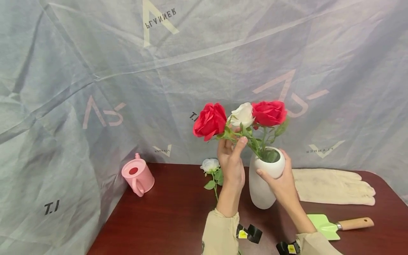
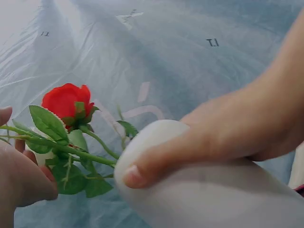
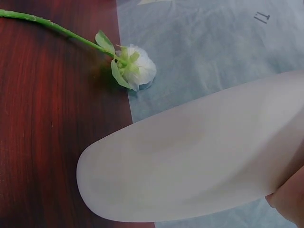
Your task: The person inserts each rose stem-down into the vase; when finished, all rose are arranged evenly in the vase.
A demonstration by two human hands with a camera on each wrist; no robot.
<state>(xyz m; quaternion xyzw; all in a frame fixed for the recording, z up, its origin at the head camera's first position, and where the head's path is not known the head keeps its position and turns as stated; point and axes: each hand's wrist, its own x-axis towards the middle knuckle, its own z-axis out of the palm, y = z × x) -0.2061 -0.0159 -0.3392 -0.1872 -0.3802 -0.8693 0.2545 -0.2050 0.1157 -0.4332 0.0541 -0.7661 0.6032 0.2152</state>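
Observation:
My right hand point(image 1: 282, 180) grips a white vase point(image 1: 262, 189) near its mouth, thumb across the front; the vase leans. A red rose point(image 1: 269, 113) and a white rose point(image 1: 242, 115) stand over the opening with stems running into it. Another red rose point(image 1: 210, 121) leans out to the left, its green stem point(image 2: 88, 154) also reaching to the mouth. Around that stem curl the fingers of my left hand point(image 1: 232, 166), thumb on the near side; leaves partly hide the fingertips. A second white rose point(image 3: 137, 69) lies on the table beyond the left forearm.
On the dark red table point(image 1: 172, 212), a pink watering can point(image 1: 143, 177) stands at the left. Cream gloves point(image 1: 331, 186) lie at the right, and a green trowel point(image 1: 323, 226) with a wooden handle is in front of them. A grey sheet point(image 1: 159, 106) hangs behind.

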